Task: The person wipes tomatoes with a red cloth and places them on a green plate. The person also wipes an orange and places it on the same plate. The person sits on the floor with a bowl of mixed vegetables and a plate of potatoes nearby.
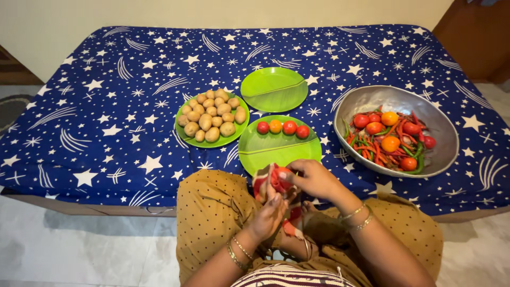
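My right hand [313, 178] grips a red tomato [282, 179] wrapped partly in a red and cream patterned cloth [264, 183]. My left hand [268, 215] holds the cloth from below, over my lap. Just ahead lies a green plate [276, 151] with a row of several small red and orange tomatoes [282, 127] along its far half. To the right stands a large metal bowl [443, 133] with tomatoes and red and green chillies [390, 141] in it.
A green plate [183, 133] piled with several small potatoes [212, 118] sits to the left. Another green plate [273, 89] lies bare behind. All rest on a dark blue star-patterned cover [106, 106] over a low bed or table. Tiled floor lies on both sides of my knees.
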